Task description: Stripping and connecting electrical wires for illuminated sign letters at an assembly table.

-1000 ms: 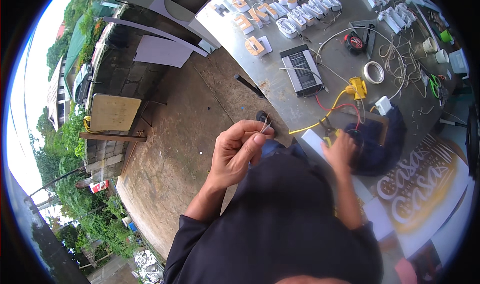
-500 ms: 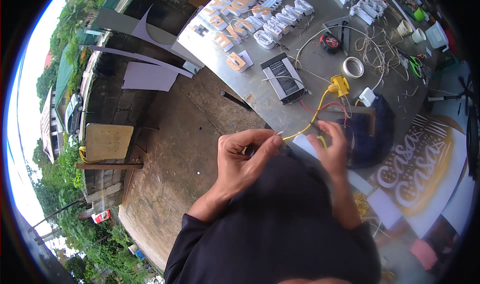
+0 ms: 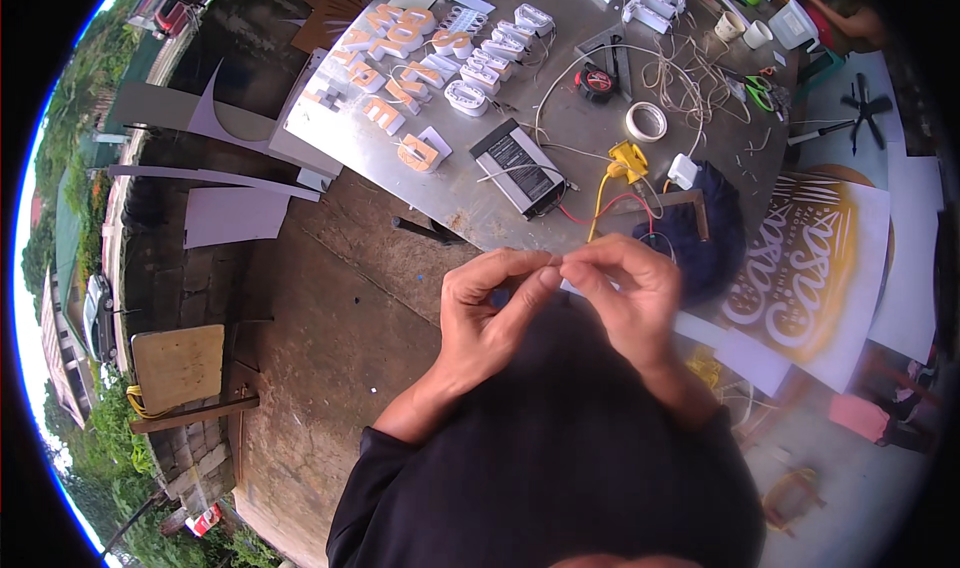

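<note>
Fingertip to fingertip, both my hands are pinched shut just in front of the metal table's near edge. A yellow cable (image 3: pixel 597 208) runs from a yellow socket (image 3: pixel 628 160) down behind the right fingers. My left hand (image 3: pixel 488 303) pinches at the cable's end with thumb and forefinger. Pressing at the same spot are the thumb and forefinger of my right hand (image 3: pixel 632 293). The fingertips cover the cable's tip. Beyond them on the table lies a grey power supply box (image 3: pixel 518 168) with red and pale wires.
The metal table (image 3: pixel 440 203) carries rows of white and tan block letters (image 3: pixel 480 73), a tape roll (image 3: pixel 646 122), a red tape measure (image 3: pixel 596 84), tangled wire (image 3: pixel 690 73) and green-handled scissors (image 3: pixel 760 93). A printed sign sheet (image 3: pixel 810 278) lies at the right. Another person's arm (image 3: pixel 850 18) shows at the far right.
My right hand has moved left to meet the left fingertips and closed on the cable's end. The view has turned, so the table sits further left.
</note>
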